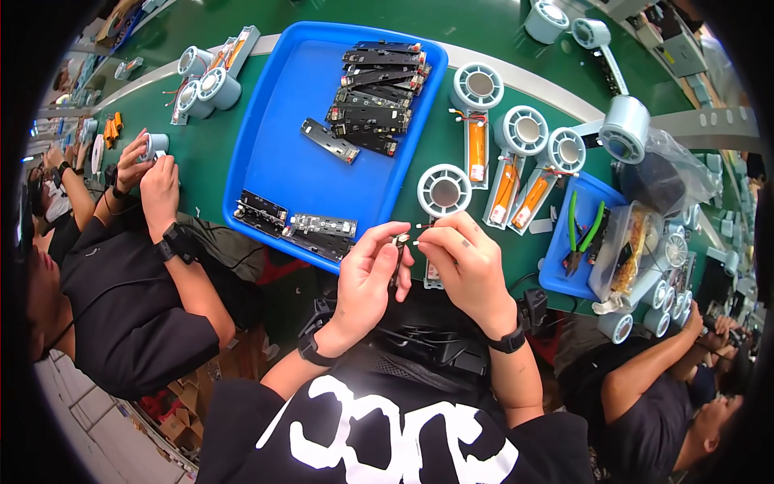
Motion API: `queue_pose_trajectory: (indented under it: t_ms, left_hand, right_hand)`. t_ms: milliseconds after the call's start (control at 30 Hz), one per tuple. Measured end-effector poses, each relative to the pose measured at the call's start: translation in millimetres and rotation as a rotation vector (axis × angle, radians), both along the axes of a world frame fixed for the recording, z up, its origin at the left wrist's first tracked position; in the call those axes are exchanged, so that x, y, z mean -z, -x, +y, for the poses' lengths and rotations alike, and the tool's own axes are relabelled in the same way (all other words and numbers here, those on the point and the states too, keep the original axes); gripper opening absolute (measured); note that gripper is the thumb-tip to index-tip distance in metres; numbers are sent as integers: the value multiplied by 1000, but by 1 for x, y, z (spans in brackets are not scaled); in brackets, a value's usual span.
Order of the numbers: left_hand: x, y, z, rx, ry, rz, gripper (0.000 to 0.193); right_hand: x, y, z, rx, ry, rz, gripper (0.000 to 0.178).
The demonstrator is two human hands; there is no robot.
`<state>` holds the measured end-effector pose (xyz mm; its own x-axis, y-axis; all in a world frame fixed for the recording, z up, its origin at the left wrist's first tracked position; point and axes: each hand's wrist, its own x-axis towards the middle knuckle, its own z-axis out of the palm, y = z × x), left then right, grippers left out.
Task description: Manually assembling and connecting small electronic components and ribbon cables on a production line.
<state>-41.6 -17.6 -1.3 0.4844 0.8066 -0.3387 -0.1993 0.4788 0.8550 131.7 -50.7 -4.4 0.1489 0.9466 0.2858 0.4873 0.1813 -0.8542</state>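
Note:
Close in front of me, my left hand [367,273] grips a narrow black circuit board, mostly hidden by the fingers, with a pale connector [401,239] at its upper end. Just beside it, my right hand [468,264] pinches a tiny white plug [416,241]; a small gap seems to separate the plug from the connector. Behind my right hand stands a light grey round housing [444,191] with a vented rim, its handle partly covered by the hand. Left of it, a blue tray [278,121] holds several black circuit boards [371,113], piled at the far right and near edge.
Several handled housings with orange batteries [477,149] lie to the right. Beyond them, a small blue bin [556,270] holds green-handled pliers [574,234] beside a clear plastic box [625,250]. Co-workers sit on both sides; the left one's hands [160,189] hold a housing.

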Motion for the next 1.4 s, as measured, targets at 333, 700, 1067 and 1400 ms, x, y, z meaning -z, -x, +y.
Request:
queue_pose_trajectory:
  t_ms: [333,700,1067,1400]
  left_hand:
    - [2,-1,-1,2,-29,19,36]
    - [5,-2,-4,-8,-25,-16,39]
    - [2,-1,-9,-10,-33,25,39]
    - [2,-5,-11,-22,-141,126,32]
  right_hand:
    - [2,-7,-2,-102,-71,-87,24]
    - [13,-4,-4,-99,-227,-86,31]
    - [14,-12,-5,-95,-332,-284,28]
    - [11,-6,2,-68,-304,-314,31]
